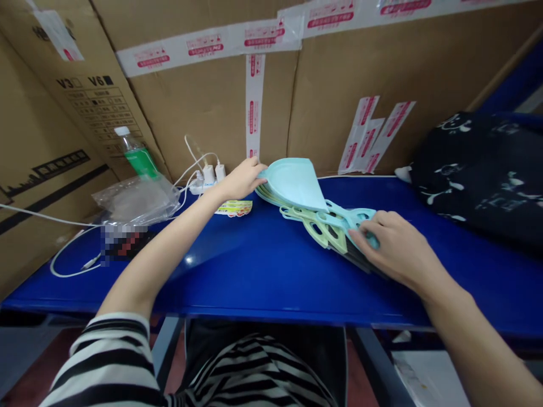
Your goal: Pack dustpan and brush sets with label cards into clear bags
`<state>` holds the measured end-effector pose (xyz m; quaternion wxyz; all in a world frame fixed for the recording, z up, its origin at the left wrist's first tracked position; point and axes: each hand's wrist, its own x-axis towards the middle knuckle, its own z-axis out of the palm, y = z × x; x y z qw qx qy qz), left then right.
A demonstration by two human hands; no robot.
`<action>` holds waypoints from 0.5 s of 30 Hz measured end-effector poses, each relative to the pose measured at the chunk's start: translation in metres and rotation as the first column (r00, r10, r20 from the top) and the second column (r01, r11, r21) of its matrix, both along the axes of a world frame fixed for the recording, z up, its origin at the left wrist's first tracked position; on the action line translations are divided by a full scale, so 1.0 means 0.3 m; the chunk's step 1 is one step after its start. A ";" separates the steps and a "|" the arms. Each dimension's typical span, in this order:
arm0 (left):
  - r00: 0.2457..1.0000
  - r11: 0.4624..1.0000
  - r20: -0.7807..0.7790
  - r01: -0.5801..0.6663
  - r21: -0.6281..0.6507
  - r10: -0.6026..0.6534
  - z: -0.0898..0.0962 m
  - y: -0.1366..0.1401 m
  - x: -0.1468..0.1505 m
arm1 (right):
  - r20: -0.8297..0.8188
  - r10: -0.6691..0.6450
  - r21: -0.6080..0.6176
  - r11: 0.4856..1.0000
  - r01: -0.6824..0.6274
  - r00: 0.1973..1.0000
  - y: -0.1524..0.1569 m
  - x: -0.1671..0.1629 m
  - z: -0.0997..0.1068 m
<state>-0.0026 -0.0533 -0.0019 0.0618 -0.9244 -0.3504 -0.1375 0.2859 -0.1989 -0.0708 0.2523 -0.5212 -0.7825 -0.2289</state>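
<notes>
A light blue dustpan (292, 180) lies on top of a stack, with light green edges showing under it. At its rounded left end my left hand (246, 180) is closed, thumb and fingers gripping the end. To the right of the pan, light blue handles with cut-out holes overlap light green handles (326, 233). Dark bristles (360, 260) show below these handles. My right hand (392, 246) is closed around the end of a light blue brush handle (368, 234); its own bristles cannot be made out.
Tall cardboard (203, 102) stands behind the blue table (237, 271). On the left are a green-labelled bottle (142, 161), a clear plastic bag (136, 198), white cables and a power strip with plugs (207, 178). A yellow packet (237, 208) lies near my left forearm. A black patterned bag (479, 175) sits at right.
</notes>
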 end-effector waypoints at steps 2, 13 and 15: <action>0.999 1.000 -0.033 -0.020 -0.002 0.020 0.001 0.050 0.062 | -0.052 0.021 -0.047 0.999 -0.023 0.998 -0.004 0.006 0.004; 0.969 0.981 -0.165 -0.192 -0.031 0.185 -0.019 0.162 0.099 | -0.251 0.078 -0.169 0.978 -0.123 0.965 0.006 0.025 -0.007; 0.963 0.977 -0.166 -0.214 0.006 0.212 -0.017 0.137 0.085 | -0.241 0.091 -0.173 0.976 -0.135 0.966 0.007 0.027 -0.013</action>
